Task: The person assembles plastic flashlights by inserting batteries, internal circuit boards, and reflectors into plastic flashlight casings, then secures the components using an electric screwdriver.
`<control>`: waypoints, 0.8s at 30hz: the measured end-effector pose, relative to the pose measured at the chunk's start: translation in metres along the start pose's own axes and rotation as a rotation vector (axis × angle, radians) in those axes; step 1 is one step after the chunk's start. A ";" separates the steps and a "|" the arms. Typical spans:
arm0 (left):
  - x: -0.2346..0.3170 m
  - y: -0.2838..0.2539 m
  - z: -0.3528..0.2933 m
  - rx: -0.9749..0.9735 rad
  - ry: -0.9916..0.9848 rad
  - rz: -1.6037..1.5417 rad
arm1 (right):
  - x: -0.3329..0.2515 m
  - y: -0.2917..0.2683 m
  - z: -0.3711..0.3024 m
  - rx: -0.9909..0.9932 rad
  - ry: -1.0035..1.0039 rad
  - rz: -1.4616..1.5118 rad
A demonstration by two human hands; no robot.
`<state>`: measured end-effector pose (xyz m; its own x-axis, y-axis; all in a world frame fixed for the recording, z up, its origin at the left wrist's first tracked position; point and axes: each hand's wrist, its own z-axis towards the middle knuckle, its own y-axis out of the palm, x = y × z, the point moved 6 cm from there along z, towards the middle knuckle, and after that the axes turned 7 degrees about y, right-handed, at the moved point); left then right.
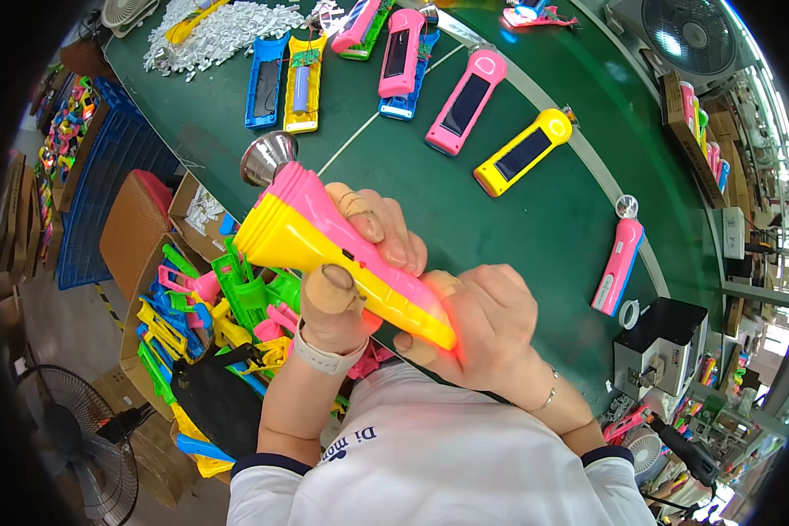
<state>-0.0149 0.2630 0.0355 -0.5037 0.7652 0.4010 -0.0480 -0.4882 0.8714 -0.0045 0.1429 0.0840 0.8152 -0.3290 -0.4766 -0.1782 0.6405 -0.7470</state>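
A pink and yellow plastic flashlight [337, 245] is held slantwise in front of me, its wide ribbed head up at the left. My left hand [346, 263] is closed around its middle, thumb on the yellow half and fingers over the pink half. Closed on the narrow tail is my right hand [491, 324], where a red-orange glow shows. A shiny metal reflector cup [269, 158] sits at the flashlight's head; whether it is attached cannot be seen. Some fingers wear tan coverings.
On the green table [324, 88] lie a yellow flashlight [524, 153], a pink flashlight [467, 103], opened housings [302, 83] and a pile of small white parts [223, 35]. A box of coloured plastic shells [254, 294] stands left. A metal device [660, 349] is at the right edge.
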 end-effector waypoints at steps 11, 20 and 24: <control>0.010 -0.019 -0.002 0.172 -0.035 0.283 | 0.014 0.039 0.007 -0.225 0.127 0.334; 0.065 -0.066 0.002 0.452 -0.014 -0.067 | 0.036 0.086 0.099 -0.940 0.501 0.364; 0.076 -0.079 0.008 0.455 -0.055 -0.175 | 0.048 0.141 0.208 -0.276 -0.086 -0.127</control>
<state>-0.0427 0.3632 -0.0008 -0.4749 0.8463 0.2411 0.2604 -0.1266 0.9572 0.1239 0.3619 0.0519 0.8822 -0.3270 -0.3388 -0.2047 0.3817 -0.9013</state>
